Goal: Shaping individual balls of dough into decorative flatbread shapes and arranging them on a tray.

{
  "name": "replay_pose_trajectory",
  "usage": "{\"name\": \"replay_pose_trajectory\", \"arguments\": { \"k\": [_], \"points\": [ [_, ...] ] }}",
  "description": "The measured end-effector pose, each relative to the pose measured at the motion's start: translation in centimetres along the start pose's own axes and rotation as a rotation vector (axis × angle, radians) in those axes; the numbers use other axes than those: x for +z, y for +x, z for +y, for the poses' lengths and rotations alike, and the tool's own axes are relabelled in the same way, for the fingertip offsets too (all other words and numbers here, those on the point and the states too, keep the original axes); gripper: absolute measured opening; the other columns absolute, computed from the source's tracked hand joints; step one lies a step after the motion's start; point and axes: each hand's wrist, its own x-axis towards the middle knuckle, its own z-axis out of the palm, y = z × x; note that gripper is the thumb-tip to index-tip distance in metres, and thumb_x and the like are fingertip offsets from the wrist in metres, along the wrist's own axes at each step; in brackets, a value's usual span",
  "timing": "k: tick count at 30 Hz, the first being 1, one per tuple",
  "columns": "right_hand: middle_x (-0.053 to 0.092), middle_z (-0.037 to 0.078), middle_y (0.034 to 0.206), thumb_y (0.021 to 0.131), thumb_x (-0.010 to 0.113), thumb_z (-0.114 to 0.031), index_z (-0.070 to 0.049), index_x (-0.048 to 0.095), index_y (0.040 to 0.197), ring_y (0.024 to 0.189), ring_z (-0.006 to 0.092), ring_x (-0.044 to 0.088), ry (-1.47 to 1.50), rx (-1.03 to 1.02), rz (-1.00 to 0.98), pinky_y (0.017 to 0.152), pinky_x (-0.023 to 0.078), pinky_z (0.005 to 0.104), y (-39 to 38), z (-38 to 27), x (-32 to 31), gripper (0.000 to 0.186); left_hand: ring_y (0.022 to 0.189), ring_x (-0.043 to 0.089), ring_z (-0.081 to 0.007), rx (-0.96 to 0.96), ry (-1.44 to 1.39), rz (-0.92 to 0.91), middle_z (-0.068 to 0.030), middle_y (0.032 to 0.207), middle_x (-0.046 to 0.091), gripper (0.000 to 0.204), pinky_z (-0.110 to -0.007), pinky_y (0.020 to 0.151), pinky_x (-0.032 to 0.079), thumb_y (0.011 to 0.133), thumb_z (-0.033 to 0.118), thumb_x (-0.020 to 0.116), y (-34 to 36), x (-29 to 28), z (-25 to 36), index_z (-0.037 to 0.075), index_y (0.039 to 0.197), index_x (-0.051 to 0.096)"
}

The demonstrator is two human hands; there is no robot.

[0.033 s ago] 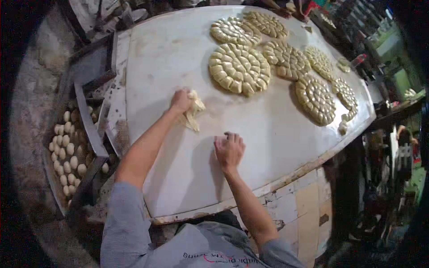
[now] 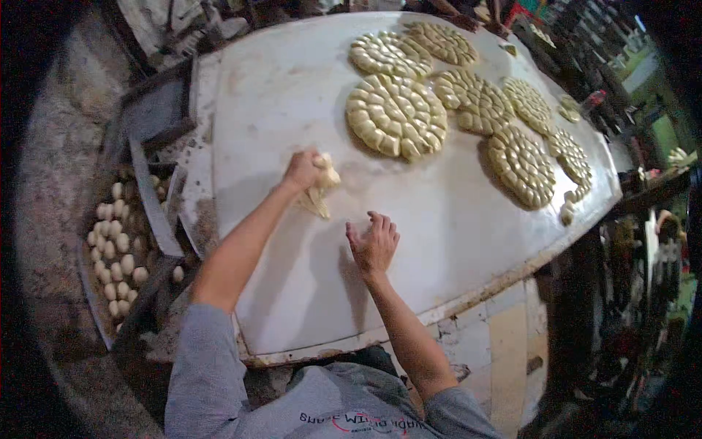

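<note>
My left hand (image 2: 302, 171) is closed on a limp, pale yellow piece of dough (image 2: 319, 197) over the white table. The dough hangs from the fist in uneven folds, and its lower tip comes down close to the tabletop. My right hand (image 2: 374, 242), nearer to me, holds nothing; its fingers are apart and slightly curled. Beyond both hands lies a large round cluster of glossy dough pieces (image 2: 396, 117), packed in rings.
Several more dough rounds (image 2: 521, 165) lie along the table's far right. Left of the white table (image 2: 431, 249), a dark wooden tray (image 2: 89, 282) holds several pale dough balls (image 2: 115, 249). Another person's hands (image 2: 466, 22) rest at the far edge.
My right hand's fingers have spread from a more curled pose. My left hand, still gripping the dough, has shifted slightly right, along with the whole view.
</note>
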Motion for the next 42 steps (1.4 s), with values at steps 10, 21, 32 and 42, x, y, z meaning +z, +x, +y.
{"name": "replay_pose_trajectory", "arguments": {
  "k": [10,21,32,42],
  "points": [
    [0.052,0.001,0.069,0.074,0.042,0.0,-0.002,0.054,0.096,0.061,0.0089,0.049,0.982,-0.168,-0.442,0.052,0.042,0.0217,-1.6,-2.0,-0.2,0.026,0.075,0.057,-0.0152,-0.495,-1.355,0.297,-0.0055,0.08,0.058,0.017,-0.027,0.064,0.047,0.073,-0.002,0.058,-6.6,-13.3,1.3,0.003,0.088,0.052],
    [0.05,0.007,0.091,0.078,0.062,-0.025,-0.005,0.043,0.108,0.081,0.0194,0.05,0.381,0.028,-0.263,0.072,0.043,0.0321,-7.3,16.2,-8.4,0.041,0.081,0.053,-0.0231,-0.148,-0.714,-0.101,-0.009,0.087,0.054,0.026,-0.038,0.072,0.043,0.075,0.026,0.065,-29.1,-3.0,-2.6,0.009,0.088,0.053],
    [0.051,0.014,0.097,0.076,0.058,-0.033,-0.006,0.054,0.092,0.094,0.0312,0.046,-0.342,-0.059,0.082,0.082,0.037,0.0433,1.3,8.2,-3.6,0.031,0.088,0.05,-0.0286,-0.072,0.014,0.146,-0.0106,0.086,0.055,0.014,-0.039,0.078,0.043,0.072,0.018,0.059,-19.0,1.5,3.9,0.005,0.075,0.057],
    [0.051,0.012,0.095,0.068,0.063,-0.027,-0.01,0.056,0.089,0.091,0.0305,0.045,-0.318,-0.116,0.073,0.081,0.034,0.043,-2.0,15.1,-9.8,0.028,0.08,0.047,-0.0303,-0.071,0.178,0.125,-0.0115,0.078,0.049,0.014,-0.044,0.073,0.04,0.066,0.011,0.062,-24.7,-2.7,-1.4,0.004,0.067,0.05]
  ]
}}
